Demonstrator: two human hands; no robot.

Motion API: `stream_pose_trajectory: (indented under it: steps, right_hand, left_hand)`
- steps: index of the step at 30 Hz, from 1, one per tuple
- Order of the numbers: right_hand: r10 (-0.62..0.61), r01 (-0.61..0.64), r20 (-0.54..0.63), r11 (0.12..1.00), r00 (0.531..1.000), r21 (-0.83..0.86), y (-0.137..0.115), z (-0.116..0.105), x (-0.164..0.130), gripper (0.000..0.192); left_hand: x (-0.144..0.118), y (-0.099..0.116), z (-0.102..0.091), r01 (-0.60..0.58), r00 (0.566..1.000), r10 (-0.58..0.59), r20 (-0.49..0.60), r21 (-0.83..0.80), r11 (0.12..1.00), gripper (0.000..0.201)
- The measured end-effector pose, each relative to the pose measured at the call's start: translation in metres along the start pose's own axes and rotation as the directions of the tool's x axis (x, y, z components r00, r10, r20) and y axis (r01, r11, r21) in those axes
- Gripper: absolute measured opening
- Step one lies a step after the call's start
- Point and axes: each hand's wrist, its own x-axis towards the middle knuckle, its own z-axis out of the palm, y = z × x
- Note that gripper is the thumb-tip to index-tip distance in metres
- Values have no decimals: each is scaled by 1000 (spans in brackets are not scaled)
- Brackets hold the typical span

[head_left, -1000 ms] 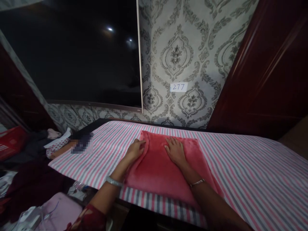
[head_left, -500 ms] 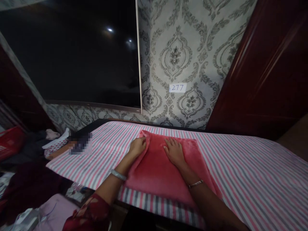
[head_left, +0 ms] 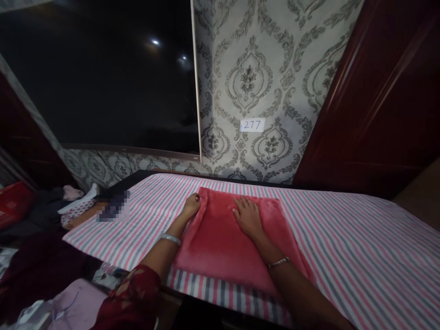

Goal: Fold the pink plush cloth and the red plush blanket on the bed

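Note:
A coral-red plush cloth (head_left: pixel 220 247), folded into a rough rectangle, lies flat on a striped sheet (head_left: pixel 343 229). At its far left corner my left hand (head_left: pixel 191 206) is closed, with the fingertips pinching the edge. The left border of the cloth is slightly raised and creased there. My right hand (head_left: pixel 248 216) rests palm down on the upper middle of the cloth, its fingers stretched and a little apart. Whether the cloth is a blanket or a cover cannot be made out.
Behind the table a large dark television (head_left: pixel 113 82) hangs by the patterned wall, beside a paper label (head_left: pixel 252 124). A dark red wooden panel (head_left: pixel 371 105) stands at right. Piled clothes (head_left: pixel 77 208) and a pink item (head_left: pixel 77 302) lie at left.
My left hand has moved slightly left and outward with the cloth's left edge, which now lies flatter and less folded over. My right hand stays in place on the cloth.

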Motion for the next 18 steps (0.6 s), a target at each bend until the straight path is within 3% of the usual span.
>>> stream_pose_trajectory:
  steps: [10, 15, 18]
  right_hand:
    - [-10, 10, -28, 1000, 1000, 2, 2, 3, 0, 49]
    - [-21, 22, -31, 1000, 999, 21, 2, 2, -1, 48]
    - [-32, 33, -31, 999, 999, 28, 3, 2, -2, 48]
  left_hand:
    - [24, 15, 10, 57, 998, -56, -18, 58, 997, 25]
    - [22, 4, 7, 156, 987, -150, -61, 92, 984, 35]
    - [19, -4, 5, 161, 986, -157, -54, 77, 984, 24]
